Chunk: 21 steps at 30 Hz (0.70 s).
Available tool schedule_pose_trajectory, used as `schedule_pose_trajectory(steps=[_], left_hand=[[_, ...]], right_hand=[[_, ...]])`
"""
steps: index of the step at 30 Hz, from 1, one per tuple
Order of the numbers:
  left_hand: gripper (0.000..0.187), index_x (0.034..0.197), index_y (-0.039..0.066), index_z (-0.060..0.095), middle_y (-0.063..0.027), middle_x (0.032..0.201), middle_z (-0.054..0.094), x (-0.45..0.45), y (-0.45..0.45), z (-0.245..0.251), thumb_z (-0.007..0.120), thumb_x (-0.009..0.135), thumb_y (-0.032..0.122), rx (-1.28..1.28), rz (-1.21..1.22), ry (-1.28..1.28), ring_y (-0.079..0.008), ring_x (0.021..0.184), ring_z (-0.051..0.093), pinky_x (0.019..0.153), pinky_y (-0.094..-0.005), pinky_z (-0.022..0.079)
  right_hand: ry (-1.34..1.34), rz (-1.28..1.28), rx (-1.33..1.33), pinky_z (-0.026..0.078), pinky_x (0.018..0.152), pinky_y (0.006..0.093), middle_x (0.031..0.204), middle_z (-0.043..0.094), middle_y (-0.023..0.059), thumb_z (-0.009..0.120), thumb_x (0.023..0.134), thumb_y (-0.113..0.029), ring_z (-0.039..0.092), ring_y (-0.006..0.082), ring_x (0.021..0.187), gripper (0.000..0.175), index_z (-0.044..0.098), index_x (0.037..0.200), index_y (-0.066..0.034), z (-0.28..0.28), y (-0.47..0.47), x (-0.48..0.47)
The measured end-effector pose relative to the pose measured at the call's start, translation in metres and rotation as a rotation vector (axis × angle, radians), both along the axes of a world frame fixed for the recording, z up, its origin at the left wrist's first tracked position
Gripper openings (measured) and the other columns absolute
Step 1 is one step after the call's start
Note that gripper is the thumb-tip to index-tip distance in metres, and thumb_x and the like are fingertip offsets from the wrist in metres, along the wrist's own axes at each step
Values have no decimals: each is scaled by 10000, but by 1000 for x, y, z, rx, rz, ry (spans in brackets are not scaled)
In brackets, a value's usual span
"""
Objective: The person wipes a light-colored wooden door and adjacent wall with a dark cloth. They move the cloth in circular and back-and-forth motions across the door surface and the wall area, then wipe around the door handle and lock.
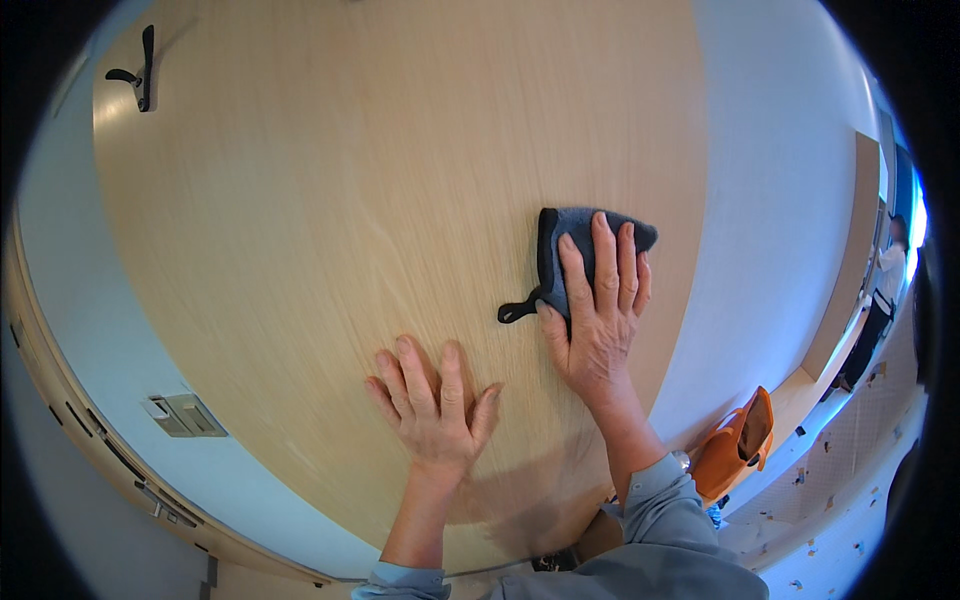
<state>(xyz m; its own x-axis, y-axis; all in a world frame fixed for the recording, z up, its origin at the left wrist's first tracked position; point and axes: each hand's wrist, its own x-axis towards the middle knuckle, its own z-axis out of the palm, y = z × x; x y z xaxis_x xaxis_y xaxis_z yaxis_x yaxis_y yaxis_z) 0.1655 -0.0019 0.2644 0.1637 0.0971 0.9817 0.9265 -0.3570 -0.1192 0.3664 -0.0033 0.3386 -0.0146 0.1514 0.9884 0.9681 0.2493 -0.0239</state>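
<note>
A broad panel of light wood grain [337, 187] stands before me, with pale wall on both sides. My right hand [604, 300] lies spread over a folded dark grey cloth [574, 225] and presses it flat against the panel, right of the middle. The cloth has a black edge, and a black hanging loop sticks out at its lower left. Lower down and further left, my left hand [435, 405] rests against the bare wood with its fingers apart, holding nothing.
A black double hook [145, 79] is fixed at the panel's upper left. Wall switches [186, 416] sit at lower left. An orange bag [724, 457] stands on a ledge at lower right. Another person [885, 285] stands far off at the right edge.
</note>
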Motion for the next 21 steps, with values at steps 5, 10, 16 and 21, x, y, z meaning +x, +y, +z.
schedule_pose_trajectory(steps=[5, 10, 16, 21], left_hand=[[667, 1488, 131, 515, -270, 1605, 305, 1, -1, 0, 584, 965, 540, 6, -3, -23, -524, 1477, 256, 1195, -654, 120], [646, 1470, 134, 530, -263, 1608, 304, 3, 0, 0, 565, 972, 543, 3, -31, -48, -521, 1478, 258, 1190, -663, 132], [680, 1485, 116, 490, -289, 1615, 271, 9, -6, -2, 537, 983, 573, -52, 22, -77, -523, 1483, 241, 1183, -672, 137], [701, 1511, 106, 443, -331, 1601, 254, 40, -17, -6, 534, 982, 556, -51, -5, -115, -574, 1472, 201, 1169, -697, 125]], right_hand=[[-34, 28, -79, 149, 1195, 592, 1580, 395, 191, 683, 872, -361, 291, 454, 1476, 572, 602, 1407, -175, -48, -7, -14], [-174, 54, 1, 154, 1203, 566, 1578, 413, 126, 693, 862, -381, 321, 400, 1470, 530, 641, 1362, -214, -75, -14, -7], [-118, 38, -56, 173, 1192, 570, 1589, 381, 170, 680, 869, -353, 297, 430, 1475, 568, 598, 1396, -159, -39, -6, 36], [-202, 87, -25, 156, 1192, 598, 1581, 381, 194, 696, 842, -330, 291, 458, 1468, 564, 619, 1366, -138, -67, -9, 49]])
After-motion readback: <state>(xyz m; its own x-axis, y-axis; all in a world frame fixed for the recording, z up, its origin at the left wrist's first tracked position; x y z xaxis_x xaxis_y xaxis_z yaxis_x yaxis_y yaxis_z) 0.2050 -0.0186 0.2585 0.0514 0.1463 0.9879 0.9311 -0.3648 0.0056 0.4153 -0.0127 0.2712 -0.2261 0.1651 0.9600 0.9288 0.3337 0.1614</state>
